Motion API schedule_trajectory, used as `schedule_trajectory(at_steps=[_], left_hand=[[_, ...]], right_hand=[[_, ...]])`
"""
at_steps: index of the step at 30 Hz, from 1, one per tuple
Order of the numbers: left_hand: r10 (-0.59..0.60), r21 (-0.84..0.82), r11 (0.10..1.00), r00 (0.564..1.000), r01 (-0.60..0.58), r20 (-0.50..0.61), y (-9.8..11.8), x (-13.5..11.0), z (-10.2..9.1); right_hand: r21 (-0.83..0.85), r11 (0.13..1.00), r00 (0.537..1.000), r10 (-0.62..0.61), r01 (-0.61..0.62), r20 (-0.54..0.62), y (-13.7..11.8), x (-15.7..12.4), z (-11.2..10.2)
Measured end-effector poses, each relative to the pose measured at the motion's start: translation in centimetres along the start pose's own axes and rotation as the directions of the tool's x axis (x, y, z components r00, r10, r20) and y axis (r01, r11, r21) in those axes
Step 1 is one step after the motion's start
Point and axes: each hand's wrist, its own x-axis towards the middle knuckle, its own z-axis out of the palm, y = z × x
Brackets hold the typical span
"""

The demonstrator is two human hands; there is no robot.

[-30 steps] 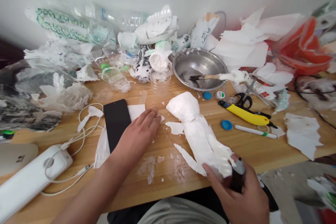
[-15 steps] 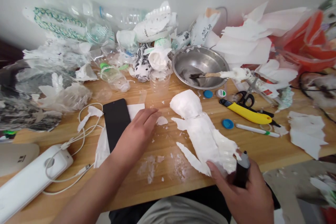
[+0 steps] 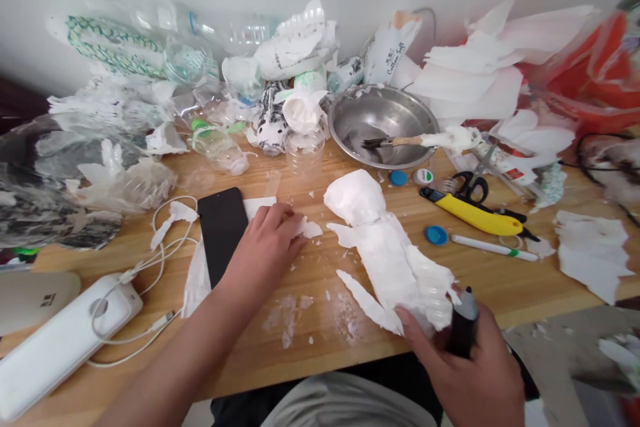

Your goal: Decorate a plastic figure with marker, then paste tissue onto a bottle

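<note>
A white paper-covered figure lies at a slant on the table, with a rounded head end, thin side strips and a ridged clear plastic part showing near its base. My right hand is closed round its lower end, thumb on the paper. That same hand also grips a black marker with a grey end pointing up. To the left, my left hand rests low over the table with its fingers curled in. Its fingertips pinch a small torn white paper scrap; the exact contact is partly hidden.
Behind stands a steel bowl with a brush. Scissors, a yellow utility knife and a white pen lie right. A black phone, cables and a white power strip are left. Plastic bottles crowd the wall.
My left hand's fingers have curled in from a flatter reach and now touch the paper scrap. My right hand and the figure have hardly moved; the view has shifted slightly.
</note>
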Motion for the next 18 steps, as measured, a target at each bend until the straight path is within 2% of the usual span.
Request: schedule_trajectory(at_steps=[4, 7, 9, 11, 13, 15, 18], left_hand=[[0.139, 0.228, 0.962, 0.988, -0.152, 0.070, 0.6, 0.0, -0.4], [0.176, 0.289, 0.938, 0.981, -0.191, 0.076, 0.3, 0.2, -0.6], [0.145, 0.262, 0.955, 0.989, -0.137, -0.010, -0.1, 0.3, -0.6], [0.086, 0.175, 0.983, 0.986, -0.060, -0.145, -0.3, 0.4, -0.5], [0.077, 0.078, 0.995, 0.972, -0.062, -0.221, 0.0, 0.4, -0.5], [0.168, 0.066, 0.985, 0.973, -0.160, -0.158, 0.8, 0.2, -0.5], [0.257, 0.168, 0.951, 0.966, -0.259, 0.036, 2.1, -0.3, -0.1]], right_hand=[[-0.009, 1.000, 1.000, -0.014, 0.014, 0.015, -0.3, 0.0, 0.0], [-0.010, 1.000, 0.999, -0.021, 0.021, 0.024, -0.3, 0.0, -0.1], [-0.015, 0.999, 0.999, -0.039, 0.039, 0.019, 0.0, 0.0, 0.0], [-0.016, 0.999, 0.999, -0.049, 0.050, 0.017, 0.3, 0.1, 0.0], [-0.030, 0.998, 0.998, -0.052, 0.052, 0.019, 0.5, 0.2, 0.0], [-0.044, 0.997, 0.998, -0.059, 0.060, 0.018, 0.6, 0.3, 0.0], [-0.037, 0.997, 0.998, -0.063, 0.064, 0.031, 0.5, 0.3, 0.0]])
